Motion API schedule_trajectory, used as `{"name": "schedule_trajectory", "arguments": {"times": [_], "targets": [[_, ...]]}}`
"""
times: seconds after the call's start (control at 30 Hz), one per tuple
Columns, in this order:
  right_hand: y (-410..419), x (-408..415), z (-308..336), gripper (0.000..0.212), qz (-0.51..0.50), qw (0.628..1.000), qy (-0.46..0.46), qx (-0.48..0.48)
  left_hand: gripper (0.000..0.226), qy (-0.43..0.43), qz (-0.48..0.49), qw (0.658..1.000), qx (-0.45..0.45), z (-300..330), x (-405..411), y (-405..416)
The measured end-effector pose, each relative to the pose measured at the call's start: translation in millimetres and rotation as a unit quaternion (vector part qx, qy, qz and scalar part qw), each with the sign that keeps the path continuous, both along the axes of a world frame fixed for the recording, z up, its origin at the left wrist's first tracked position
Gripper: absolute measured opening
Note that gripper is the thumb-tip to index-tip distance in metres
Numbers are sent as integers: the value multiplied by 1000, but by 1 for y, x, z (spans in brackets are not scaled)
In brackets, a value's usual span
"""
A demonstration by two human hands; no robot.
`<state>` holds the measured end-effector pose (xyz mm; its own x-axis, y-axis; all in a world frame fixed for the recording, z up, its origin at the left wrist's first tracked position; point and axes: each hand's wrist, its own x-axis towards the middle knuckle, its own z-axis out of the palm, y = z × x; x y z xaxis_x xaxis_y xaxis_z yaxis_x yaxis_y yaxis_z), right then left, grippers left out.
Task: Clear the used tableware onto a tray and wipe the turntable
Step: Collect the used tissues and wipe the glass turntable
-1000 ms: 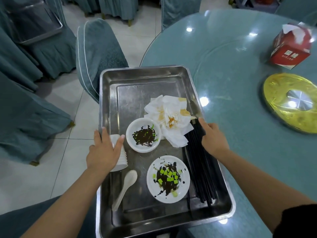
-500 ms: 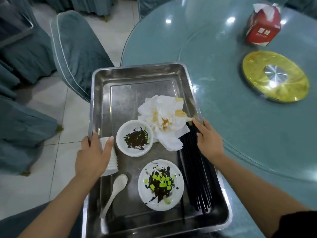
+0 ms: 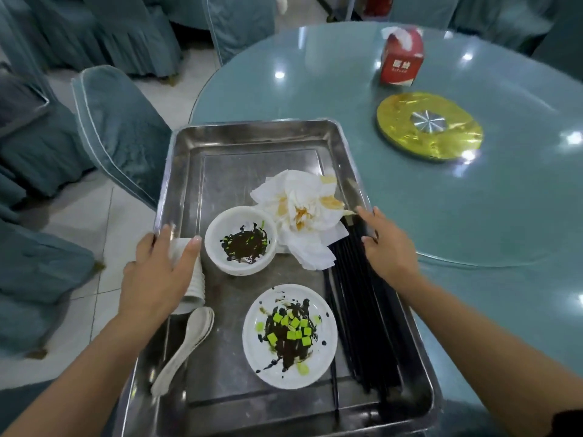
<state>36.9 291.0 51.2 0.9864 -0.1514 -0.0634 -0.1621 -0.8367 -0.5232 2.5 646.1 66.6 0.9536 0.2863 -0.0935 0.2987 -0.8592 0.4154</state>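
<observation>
The red tissue box (image 3: 401,59) and gold turntable hub (image 3: 429,126) now sit farther right than before. The rectangular steel tray (image 3: 252,146) overhangs the round teal worktop (image 3: 473,222). The left hand (image 3: 157,272) wraps the white ribbed cup stack (image 3: 194,282); the right hand (image 3: 389,250) rests spread-fingered on the black chopsticks (image 3: 356,310).

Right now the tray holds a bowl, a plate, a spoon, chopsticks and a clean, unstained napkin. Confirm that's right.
Not quite. The head view shows the crumpled napkin has orange-brown stains. The rest holds: bowl, plate, spoon and chopsticks lie on the tray.
</observation>
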Motion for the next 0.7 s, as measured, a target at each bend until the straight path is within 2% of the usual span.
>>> {"name": "schedule_trajectory", "arguments": {"times": [0.4,0.53,0.7], "targets": [[-149,-187,106,57,-128,990,-55,15,90,-46,-147,988,-10,73,-89,-144],[-187,-246,126,59,-170,984,-61,-3,109,-48,-193,980,-22,93,-111,-184],[-211,-316,153,59,-229,971,-61,-37,122,-25,-250,967,-37,116,-135,-229]]}}
